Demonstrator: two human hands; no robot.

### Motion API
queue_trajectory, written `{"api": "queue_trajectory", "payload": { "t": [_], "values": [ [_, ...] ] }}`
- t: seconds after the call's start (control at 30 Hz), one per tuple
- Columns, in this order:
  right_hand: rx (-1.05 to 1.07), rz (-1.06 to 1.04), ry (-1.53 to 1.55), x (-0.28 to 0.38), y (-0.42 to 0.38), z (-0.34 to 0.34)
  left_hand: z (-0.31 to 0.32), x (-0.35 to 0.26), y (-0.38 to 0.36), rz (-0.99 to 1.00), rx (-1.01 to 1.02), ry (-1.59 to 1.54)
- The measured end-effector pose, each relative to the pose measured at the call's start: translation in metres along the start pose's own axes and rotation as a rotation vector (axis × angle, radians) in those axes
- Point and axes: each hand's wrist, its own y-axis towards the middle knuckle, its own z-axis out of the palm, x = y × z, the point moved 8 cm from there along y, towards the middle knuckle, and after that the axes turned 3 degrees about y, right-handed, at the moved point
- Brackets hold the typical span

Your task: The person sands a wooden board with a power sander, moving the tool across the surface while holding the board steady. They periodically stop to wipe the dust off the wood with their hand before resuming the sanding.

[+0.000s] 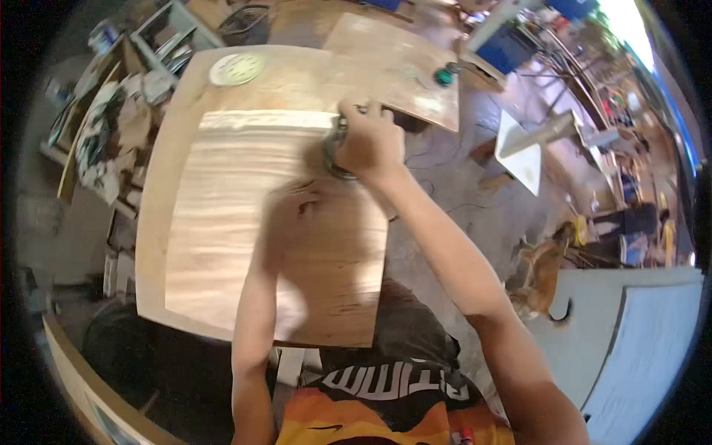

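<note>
My right hand is closed over a dark hand-held sander, mostly hidden beneath my palm, near the far right corner of a wood-grained panel. Blurred and in shadow, my left hand rests on the middle of that panel with its fingers stretched out, apart from the sander. The panel lies on a larger pale board that shows along the left and far sides. On the board's far left corner sits a round, pale yellow sanding disc with holes.
Beyond the panel is another wooden board with a green object on it. A white-topped piece stands at right. A tan dog is on the floor near a grey panel. Crumpled material fills a shelf at left.
</note>
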Motion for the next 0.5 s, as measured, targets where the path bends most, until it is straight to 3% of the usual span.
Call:
{"api": "queue_trajectory", "payload": {
  "t": [0.03, 0.13, 0.2, 0.23, 0.27, 0.3, 0.33, 0.37, 0.4, 0.43, 0.5],
  "values": [
    [-0.012, 0.004, -0.056, 0.005, 0.0, -0.004, 0.001, -0.003, 0.0, 0.064, 0.01, 0.099],
    [0.078, -0.011, 0.008, 0.014, 0.003, 0.009, 0.008, 0.02, -0.013, -0.171, 0.147, -0.014],
    [0.107, -0.028, 0.014, 0.018, 0.001, 0.024, -0.007, 0.018, -0.013, -0.253, 0.033, -0.296],
    [0.128, -0.039, 0.002, 0.019, -0.003, 0.03, -0.023, -0.002, -0.012, -0.252, -0.119, -0.373],
    [0.132, -0.054, 0.029, 0.02, -0.01, 0.032, -0.025, -0.013, -0.01, -0.405, -0.036, -0.425],
    [0.201, -0.048, -0.044, 0.025, -0.011, 0.027, -0.053, -0.065, 0.003, -0.287, -0.121, -0.329],
    [0.177, -0.105, 0.108, 0.014, -0.012, 0.049, -0.035, -0.03, -0.002, -0.316, -0.113, -0.327],
    [-0.035, -0.107, 0.18, 0.009, -0.012, 0.061, -0.017, 0.006, -0.007, -0.346, -0.105, -0.324],
    [-0.053, -0.004, 0.089, 0.012, -0.005, 0.059, -0.007, 0.05, -0.008, -0.197, -0.099, -0.169],
    [0.037, 0.081, 0.031, 0.02, -0.002, 0.032, 0.002, 0.07, -0.004, -0.051, -0.114, 0.001],
    [0.178, 0.16, 0.017, 0.016, -0.002, 0.006, 0.021, 0.084, -0.002, 0.016, -0.099, 0.076]
  ]
}}
